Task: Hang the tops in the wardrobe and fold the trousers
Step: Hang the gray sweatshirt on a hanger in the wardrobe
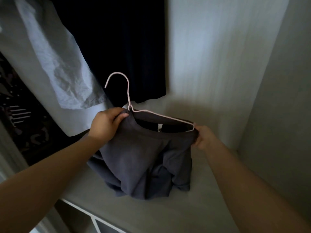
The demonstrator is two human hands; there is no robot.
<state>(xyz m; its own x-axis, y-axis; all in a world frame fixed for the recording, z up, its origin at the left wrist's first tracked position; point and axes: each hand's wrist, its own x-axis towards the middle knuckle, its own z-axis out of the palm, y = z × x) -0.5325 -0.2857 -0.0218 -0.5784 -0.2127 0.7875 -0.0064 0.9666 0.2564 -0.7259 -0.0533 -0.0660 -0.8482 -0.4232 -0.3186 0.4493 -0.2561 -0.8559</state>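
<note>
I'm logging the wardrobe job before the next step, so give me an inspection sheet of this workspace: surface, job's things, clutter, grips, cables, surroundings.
Surface: pale wardrobe shelf; the lower folds of the dark grey top rest on it.
Job's things: dark grey top with a pale wire hanger partly inside its neck; hook free, on no rail. Trousers: nothing seen.
Clutter: nothing seen.
Grips: left hand grips the top's shoulder beside the hanger's neck; right hand pinches the other shoulder over the hanger's end.
Cables: nothing seen.
Surroundings: white garment, dark garment and patterned garment hang behind at left; pale wardrobe wall at right.
</note>
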